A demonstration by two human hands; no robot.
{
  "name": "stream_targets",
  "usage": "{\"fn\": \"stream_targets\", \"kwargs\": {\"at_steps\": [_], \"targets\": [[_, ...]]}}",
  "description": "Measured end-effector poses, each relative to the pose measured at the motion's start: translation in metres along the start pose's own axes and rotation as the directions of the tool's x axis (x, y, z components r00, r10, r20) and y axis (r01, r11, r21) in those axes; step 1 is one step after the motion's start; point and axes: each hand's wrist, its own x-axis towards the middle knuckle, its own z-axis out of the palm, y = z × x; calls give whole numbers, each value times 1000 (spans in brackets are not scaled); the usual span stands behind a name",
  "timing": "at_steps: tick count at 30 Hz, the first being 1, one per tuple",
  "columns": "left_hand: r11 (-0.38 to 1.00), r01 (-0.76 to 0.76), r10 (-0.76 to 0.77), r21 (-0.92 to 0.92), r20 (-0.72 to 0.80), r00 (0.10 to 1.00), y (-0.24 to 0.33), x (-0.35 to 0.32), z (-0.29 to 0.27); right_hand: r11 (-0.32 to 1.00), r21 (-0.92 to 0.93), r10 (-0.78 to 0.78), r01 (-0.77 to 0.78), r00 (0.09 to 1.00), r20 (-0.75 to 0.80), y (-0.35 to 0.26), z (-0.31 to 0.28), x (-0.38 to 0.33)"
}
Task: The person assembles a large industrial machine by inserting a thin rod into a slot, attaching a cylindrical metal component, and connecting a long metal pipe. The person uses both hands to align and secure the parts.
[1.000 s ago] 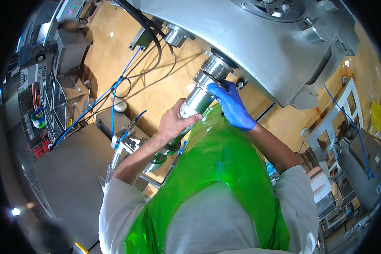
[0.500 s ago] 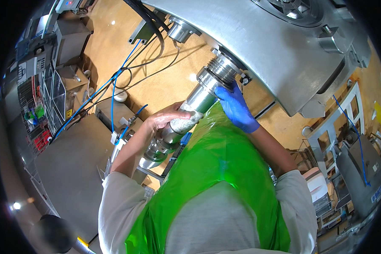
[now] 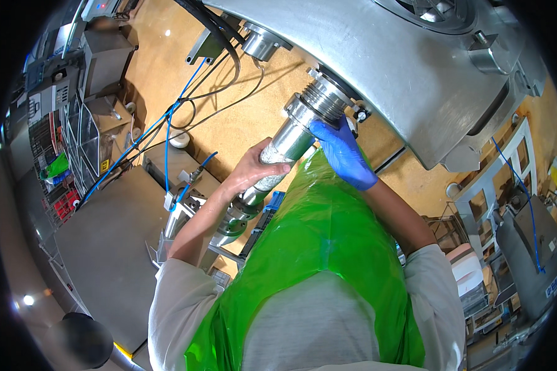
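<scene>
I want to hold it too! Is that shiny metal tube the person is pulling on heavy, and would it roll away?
Probably heavy: the metal tube looks thick and steel, and both the left hand and gloved right hand grip it. Likely stiff, since it stays straight. Being round and smooth, it might roll or slip if set down.

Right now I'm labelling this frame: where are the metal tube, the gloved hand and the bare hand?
metal tube (image 3: 289, 143), head view, upper shaft.
right hand (image 3: 340, 151), head view, back of the blue glove.
left hand (image 3: 254, 170), head view, knuckles.

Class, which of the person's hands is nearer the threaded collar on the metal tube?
Right. The right hand grips just below the threaded collar; the left hand holds the tube lower down.
</scene>
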Motion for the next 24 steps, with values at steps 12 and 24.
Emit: {"fn": "stream_targets", "kwargs": {"at_steps": [12,24], "targets": [[998,-26,30,65,-57,998,5,-3,4,1000,1,-22,22,1000,-12,1,4,-2],[997,7,-3,77,-49,999,4,-3,3,997,56,-51,57,993,-102,-5,20,-4]]}}
